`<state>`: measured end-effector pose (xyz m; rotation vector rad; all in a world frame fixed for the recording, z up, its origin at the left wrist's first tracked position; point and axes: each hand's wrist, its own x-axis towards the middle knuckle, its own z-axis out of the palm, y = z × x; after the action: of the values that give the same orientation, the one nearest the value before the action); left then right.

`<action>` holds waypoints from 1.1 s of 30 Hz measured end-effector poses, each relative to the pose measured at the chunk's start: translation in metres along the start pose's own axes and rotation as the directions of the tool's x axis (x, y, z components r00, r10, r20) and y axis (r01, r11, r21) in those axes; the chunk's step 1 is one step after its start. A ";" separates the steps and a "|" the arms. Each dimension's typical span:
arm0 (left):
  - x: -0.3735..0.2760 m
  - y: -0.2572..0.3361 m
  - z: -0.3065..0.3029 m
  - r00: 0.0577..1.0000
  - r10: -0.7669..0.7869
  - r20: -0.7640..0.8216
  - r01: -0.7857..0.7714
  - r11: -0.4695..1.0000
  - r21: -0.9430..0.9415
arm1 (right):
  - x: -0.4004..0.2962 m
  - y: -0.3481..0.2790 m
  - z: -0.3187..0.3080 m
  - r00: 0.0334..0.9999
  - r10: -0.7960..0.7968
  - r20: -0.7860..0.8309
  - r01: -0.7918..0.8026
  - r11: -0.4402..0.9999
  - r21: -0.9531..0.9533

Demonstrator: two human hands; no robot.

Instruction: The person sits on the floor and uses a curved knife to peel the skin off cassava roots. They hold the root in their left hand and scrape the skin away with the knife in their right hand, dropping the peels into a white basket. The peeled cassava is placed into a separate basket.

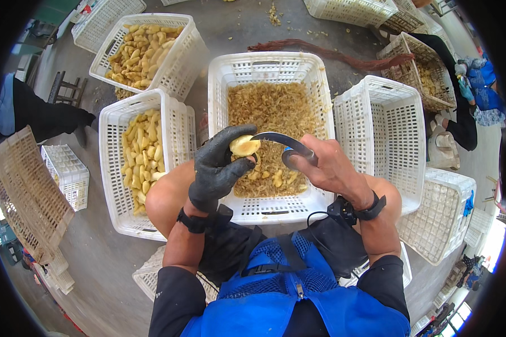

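Observation:
My left hand [215, 164], in a black rubber-coated glove with a bare thumb tip showing, grips a pale yellow piece of peeled root, likely ginger [245, 146]. A flat cut face on it points up. Bare, my right hand [331, 166] is closed around a curved knife [284, 141], whose blade tip touches or nearly touches the piece's upper right edge. Both hands are over a white plastic crate [274, 217] of brown peelings [270, 105], with some yellow scraps [278, 179] on top. The knife's handle is mostly hidden in my fist.
At my left, a white crate [130, 227] holds peeled pieces [141, 151]; beyond it another crate [181, 50] is full of roots. An upright crate [398, 109] stands at my right. A reddish-brown cloth strip [320, 48] lies ahead. Other people [468, 88] are at the sides.

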<state>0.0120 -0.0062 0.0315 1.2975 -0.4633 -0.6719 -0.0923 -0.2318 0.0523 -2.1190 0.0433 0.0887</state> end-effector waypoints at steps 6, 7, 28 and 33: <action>0.000 -0.005 -0.002 0.986 0.154 0.069 -0.167 0.939 0.300 | -0.002 0.002 0.001 0.993 0.075 0.091 -0.072 0.997 -0.040; 0.003 -0.002 -0.005 0.967 0.218 0.131 -0.253 0.870 0.422 | -0.002 0.004 0.001 0.990 0.080 0.118 -0.074 0.995 -0.061; 0.014 -0.020 0.002 0.853 0.511 0.108 -0.338 0.383 0.860 | 0.000 0.002 0.039 0.768 0.362 0.529 -0.612 0.659 0.438; 0.017 -0.026 0.001 0.824 0.563 0.071 -0.266 0.272 0.925 | 0.002 -0.012 0.048 0.730 0.396 0.557 -0.676 0.543 0.499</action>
<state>0.0188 -0.0220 0.0055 2.1657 -0.9964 0.3750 -0.0922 -0.1843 0.0369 -1.2303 0.4560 0.7629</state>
